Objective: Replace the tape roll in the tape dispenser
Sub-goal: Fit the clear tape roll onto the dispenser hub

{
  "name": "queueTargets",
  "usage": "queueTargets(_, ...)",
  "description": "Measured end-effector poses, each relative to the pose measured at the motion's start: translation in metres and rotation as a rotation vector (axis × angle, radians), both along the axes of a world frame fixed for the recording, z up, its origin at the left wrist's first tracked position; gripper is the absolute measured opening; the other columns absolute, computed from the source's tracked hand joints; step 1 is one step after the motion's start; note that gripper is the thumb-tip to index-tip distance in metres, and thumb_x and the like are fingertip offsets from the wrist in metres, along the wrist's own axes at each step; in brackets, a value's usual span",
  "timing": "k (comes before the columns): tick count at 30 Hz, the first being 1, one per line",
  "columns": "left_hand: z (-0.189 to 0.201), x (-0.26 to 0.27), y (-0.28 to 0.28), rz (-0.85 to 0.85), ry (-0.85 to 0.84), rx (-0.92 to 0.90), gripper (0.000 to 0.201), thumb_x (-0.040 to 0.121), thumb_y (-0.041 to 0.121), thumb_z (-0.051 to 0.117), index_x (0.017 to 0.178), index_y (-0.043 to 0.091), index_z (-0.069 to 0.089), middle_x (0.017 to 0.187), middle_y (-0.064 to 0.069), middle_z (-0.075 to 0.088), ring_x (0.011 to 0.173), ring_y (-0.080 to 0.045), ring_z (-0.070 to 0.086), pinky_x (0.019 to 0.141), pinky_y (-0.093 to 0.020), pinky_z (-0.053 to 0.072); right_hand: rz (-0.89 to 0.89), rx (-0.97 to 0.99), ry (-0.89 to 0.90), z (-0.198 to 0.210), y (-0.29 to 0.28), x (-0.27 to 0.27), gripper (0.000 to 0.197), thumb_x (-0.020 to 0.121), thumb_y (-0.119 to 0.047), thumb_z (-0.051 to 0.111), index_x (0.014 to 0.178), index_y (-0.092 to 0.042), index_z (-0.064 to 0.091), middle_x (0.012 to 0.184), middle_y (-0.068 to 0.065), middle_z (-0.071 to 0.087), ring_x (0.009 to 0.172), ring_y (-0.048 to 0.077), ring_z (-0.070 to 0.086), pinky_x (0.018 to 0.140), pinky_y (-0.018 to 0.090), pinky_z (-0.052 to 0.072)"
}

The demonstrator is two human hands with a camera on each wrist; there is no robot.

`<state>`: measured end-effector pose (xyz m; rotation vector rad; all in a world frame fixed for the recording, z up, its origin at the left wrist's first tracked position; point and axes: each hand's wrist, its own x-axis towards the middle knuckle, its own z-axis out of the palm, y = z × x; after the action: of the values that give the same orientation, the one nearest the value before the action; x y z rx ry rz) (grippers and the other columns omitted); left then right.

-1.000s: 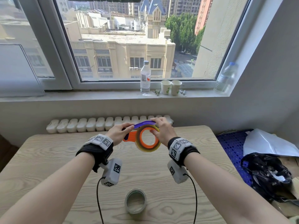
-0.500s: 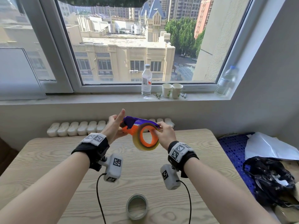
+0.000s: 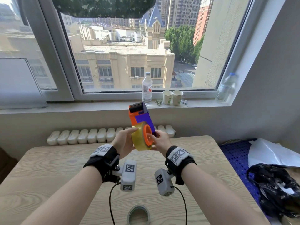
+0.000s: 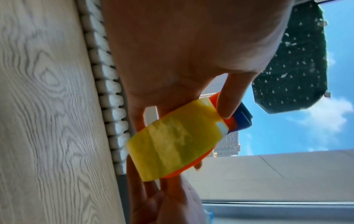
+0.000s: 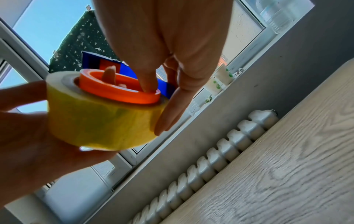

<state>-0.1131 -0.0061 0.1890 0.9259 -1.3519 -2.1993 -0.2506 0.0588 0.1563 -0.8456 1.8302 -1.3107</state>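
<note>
So right now I've got the tape dispenser (image 3: 140, 118) up in the air over the worktop (image 3: 48, 168), cutter end pointing up toward the window. The yellow tape roll (image 3: 139, 140) sits on the orange hub (image 3: 148, 134), but looks like it isn't pushed fully home yet, just my guess from the wrist views. Left hand (image 3: 123, 144) is wrapped around the roll's outer face, thumb on top. Right hand (image 3: 159, 141) has a fingertip hooked inside the hub and the other fingers lying along the roll's edge.

Tip for this bit: keep the roll square to the hub and press evenly around the rim, not on one side, or it'll cock and jam. I'd also check the loose end feeds toward the cutter before seating it. The greyish roll (image 3: 138, 215) is lying flat at the near edge of the worktop.
</note>
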Motion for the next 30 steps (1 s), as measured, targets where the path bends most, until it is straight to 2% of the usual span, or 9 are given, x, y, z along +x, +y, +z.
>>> queueTargets(6,0.003,-0.004,-0.003,0.021,0.108,0.029,0.038,0.097,0.026,0.034,0.109,0.002,0.062,0.086,-0.011,0.075,0.075,-0.021,0.072,0.074,-0.038,0.053,0.075,0.01,-0.022,0.007,-0.001,-0.003,0.022,0.091,-0.024,0.057,0.099,-0.004,0.059,0.104,0.02,0.063,0.09,0.029,0.063,0.072,0.04,0.058)
queueTargets(8,0.004,-0.008,-0.004,0.057,0.084,-0.019,0.037,0.098,0.027,0.035,0.11,0.001,0.058,0.081,-0.012,0.072,0.069,-0.02,0.071,0.067,-0.035,0.055,0.038,-0.006,0.106,0.008,-0.003,-0.007,0.031,0.091,-0.027,0.056,0.109,-0.003,0.058,0.106,0.014,0.063,0.097,0.028,0.063,0.081,0.044,0.057)
queueTargets(10,0.003,-0.012,-0.003,0.09,0.07,-0.064,0.038,0.099,0.029,0.036,0.115,-0.001,0.053,0.077,-0.014,0.07,0.064,-0.021,0.07,0.067,-0.037,0.055,-0.024,-0.083,0.184,0.01,-0.005,-0.01,0.026,0.09,-0.03,0.056,0.102,-0.008,0.061,0.095,0.007,0.064,0.096,0.028,0.064,0.088,0.049,0.053)
queueTargets(14,-0.005,-0.019,-0.002,0.13,0.04,-0.155,0.038,0.098,0.034,0.036,0.116,0.002,0.048,0.081,-0.016,0.065,0.058,-0.016,0.069,0.059,-0.033,0.056,0.087,-0.163,-0.08,0.023,-0.002,-0.004,0.032,0.092,-0.029,0.054,0.098,0.001,0.061,0.082,0.009,0.064,0.079,0.023,0.063,0.082,0.04,0.056)
queueTargets(19,-0.001,-0.021,-0.002,0.034,0.019,-0.137,0.051,0.099,0.042,0.026,0.123,0.006,0.054,0.109,-0.019,0.064,0.091,-0.029,0.064,0.076,-0.038,0.053,0.166,-0.128,-0.155,0.023,-0.002,-0.004,0.036,0.085,-0.017,0.063,0.112,0.006,0.06,0.093,0.013,0.066,0.084,0.024,0.065,0.079,0.036,0.058)
queueTargets(22,0.0,-0.018,0.001,-0.011,0.018,-0.107,0.046,0.099,0.036,0.027,0.113,0.005,0.058,0.092,-0.016,0.064,0.079,-0.024,0.062,0.073,-0.036,0.049,0.111,-0.116,-0.182,0.024,-0.003,-0.005,0.04,0.088,-0.024,0.06,0.101,0.013,0.061,0.069,0.01,0.057,0.063,0.02,0.059,0.064,0.03,0.057)
queueTargets(25,-0.001,-0.019,0.005,-0.003,0.015,-0.135,0.032,0.098,0.024,0.031,0.111,0.005,0.052,0.084,-0.015,0.062,0.067,-0.019,0.065,0.068,-0.034,0.05,0.043,-0.111,-0.187,0.021,-0.009,-0.006,0.041,0.089,-0.035,0.057,0.087,0.005,0.063,0.06,0.01,0.051,0.053,0.02,0.053,0.058,0.031,0.055)
queueTargets(27,-0.002,-0.021,0.007,0.029,0.011,-0.154,0.027,0.099,0.022,0.031,0.111,0.005,0.05,0.08,-0.014,0.062,0.06,-0.015,0.066,0.061,-0.03,0.053,0.067,-0.104,-0.224,0.021,-0.009,-0.006,0.037,0.089,-0.036,0.057,0.08,0.0,0.064,0.058,0.007,0.052,0.053,0.019,0.054,0.061,0.031,0.055)
queueTargets(30,-0.003,-0.021,0.005,0.088,0.001,-0.147,0.033,0.1,0.026,0.034,0.12,0.002,0.044,0.083,-0.012,0.063,0.062,-0.016,0.065,0.057,-0.029,0.056,0.172,-0.109,-0.279,0.019,-0.006,-0.007,0.028,0.087,-0.024,0.059,0.097,0.001,0.066,0.061,0.003,0.054,0.061,0.018,0.057,0.071,0.035,0.055)
